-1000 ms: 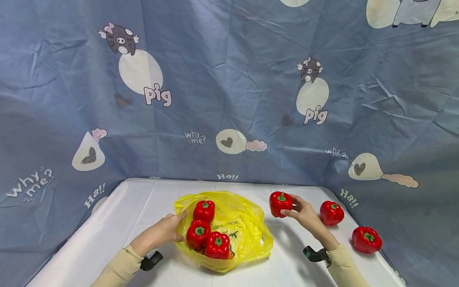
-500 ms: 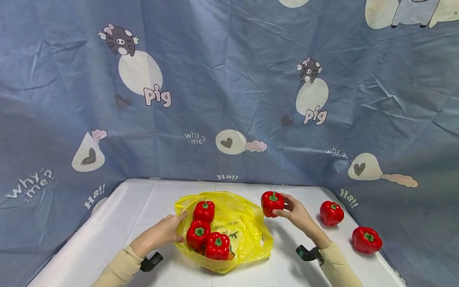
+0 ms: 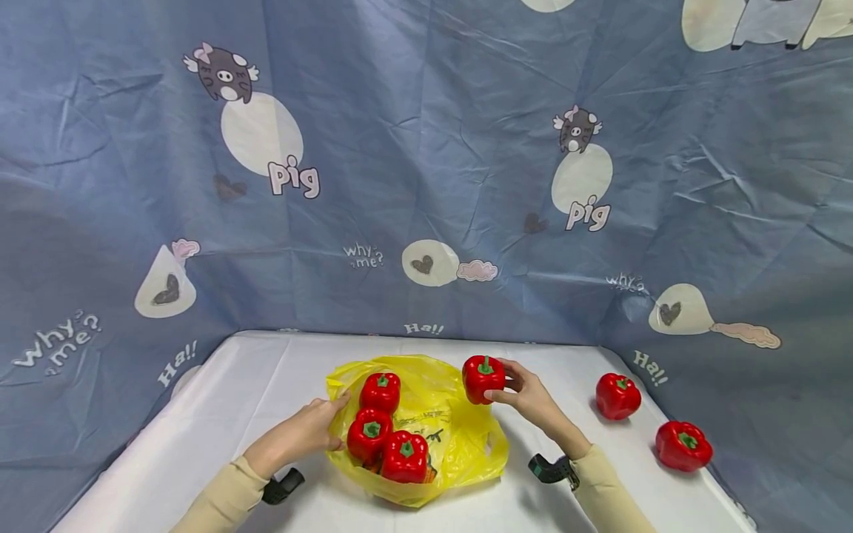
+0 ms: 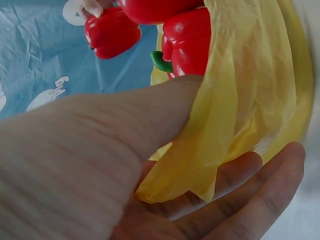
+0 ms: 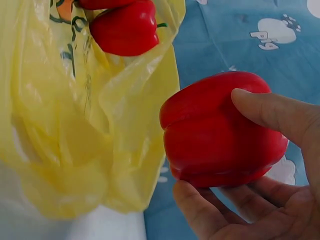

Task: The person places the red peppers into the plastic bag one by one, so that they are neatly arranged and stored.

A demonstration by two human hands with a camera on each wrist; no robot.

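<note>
My right hand [image 3: 529, 396] grips a red bell pepper [image 3: 483, 379] with a green stem, thumb on the near side and fingers behind; it overlaps the right rim of the yellow plastic bag [image 3: 460, 437] in the head view. The right wrist view shows this held bell pepper [image 5: 220, 132] beside the bag. At the bag's left edge my left hand [image 3: 306, 429] pinches the plastic, thumb inside and fingers outside, as the left wrist view shows at the bag's edge [image 4: 215, 120]. Inside the bag three red bell peppers [image 3: 369, 433] lie grouped on the left side.
Two more red bell peppers, one farther back [image 3: 617, 396] and one nearer [image 3: 683, 446], sit near the right edge of the white table [image 3: 280, 370]. A blue cloth [image 3: 426, 178] with pig prints hangs behind and along the sides.
My right hand has carried its bell pepper leftward, from the table's right side to over the bag's right rim. The left hand and the bag stay in place.
</note>
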